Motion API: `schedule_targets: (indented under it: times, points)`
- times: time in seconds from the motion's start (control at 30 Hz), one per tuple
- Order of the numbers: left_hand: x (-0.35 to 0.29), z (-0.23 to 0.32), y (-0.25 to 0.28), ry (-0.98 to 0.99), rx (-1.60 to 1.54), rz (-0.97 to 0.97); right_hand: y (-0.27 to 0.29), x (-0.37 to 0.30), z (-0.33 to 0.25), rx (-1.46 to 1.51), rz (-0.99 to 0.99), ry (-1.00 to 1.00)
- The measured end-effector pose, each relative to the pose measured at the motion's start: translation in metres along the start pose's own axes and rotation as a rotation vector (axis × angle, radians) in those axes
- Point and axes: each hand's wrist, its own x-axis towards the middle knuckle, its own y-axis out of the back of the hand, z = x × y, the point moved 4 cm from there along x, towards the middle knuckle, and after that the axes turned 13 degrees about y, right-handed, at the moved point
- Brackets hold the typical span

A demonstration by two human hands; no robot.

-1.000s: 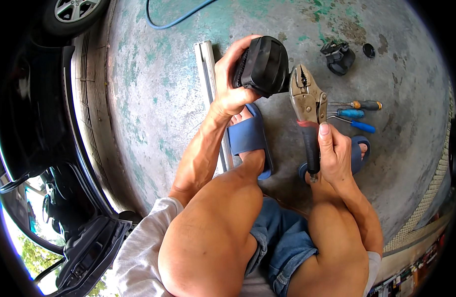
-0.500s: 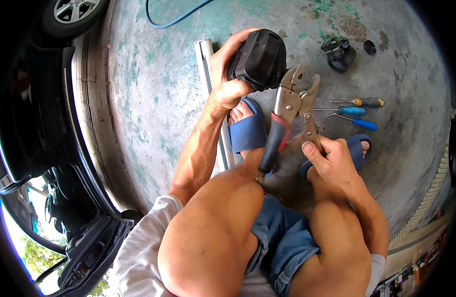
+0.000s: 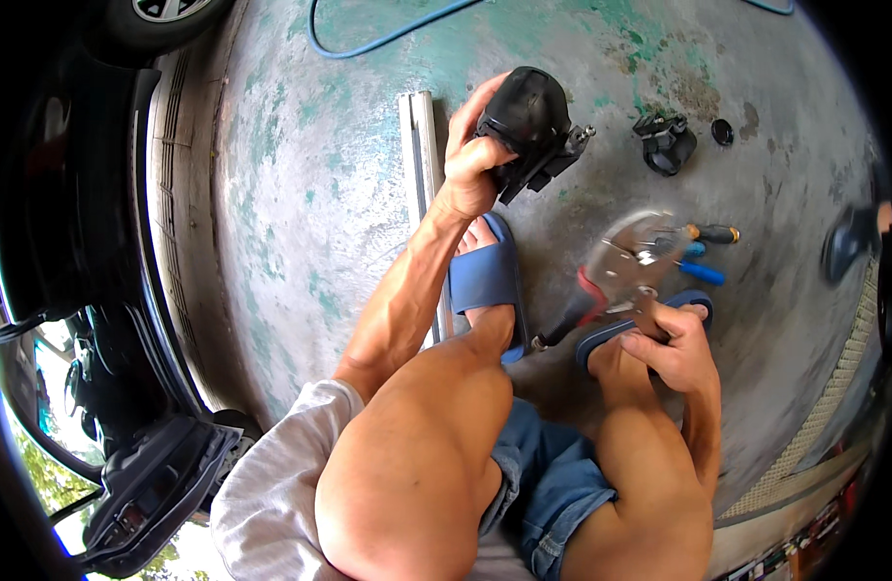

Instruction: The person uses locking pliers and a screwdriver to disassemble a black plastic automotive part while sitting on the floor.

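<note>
My left hand (image 3: 468,172) is closed around a rounded black plastic part (image 3: 526,105), held up above the floor. A small metal bolt-like end (image 3: 584,136) sticks out from its right side. With my right hand (image 3: 686,351) I grip one handle of a pair of locking pliers (image 3: 624,263). Their other handle, black and red, swings out to the left. The jaws are smeared by motion, and there is a gap between them and the black part. Both of my feet, in blue slide sandals (image 3: 485,274), are on the floor beneath.
Several screwdrivers (image 3: 715,233) and a blue-handled tool (image 3: 703,273) lie beyond my right foot. Farther off are a second black part (image 3: 667,145) and a round black cap (image 3: 722,132). A metal rail (image 3: 420,145), blue hose (image 3: 359,48), black car (image 3: 68,223) and another person's dark shoe (image 3: 846,247) also show.
The pliers have moved right and down, away from the black part. My left hand has turned that part, so its bolt-like end now shows. A shoe has appeared at the right.
</note>
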Motion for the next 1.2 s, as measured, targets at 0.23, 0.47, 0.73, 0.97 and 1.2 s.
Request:
schedule_targets:
  times: [0.23,0.47,0.73,0.97,1.2]
  points:
    - [-0.008,-0.013,-0.008,0.236,-0.193,0.073,0.03,-0.035,-0.009,0.467,0.266,0.182]
    - [-0.012,-0.026,-0.009,0.778,-0.331,0.026,-0.015,0.029,0.015,1.083,-0.131,-0.301]
    - [-0.012,-0.041,0.009,0.838,-0.384,-0.12,-0.025,0.03,0.01,0.824,0.278,0.059]
    - [-0.024,-0.047,0.004,0.925,-0.358,0.031,0.006,0.03,0.026,0.668,0.315,0.041]
    - [-0.011,-0.031,0.013,0.761,-0.09,0.116,-0.021,0.03,0.031,1.036,0.268,-0.155]
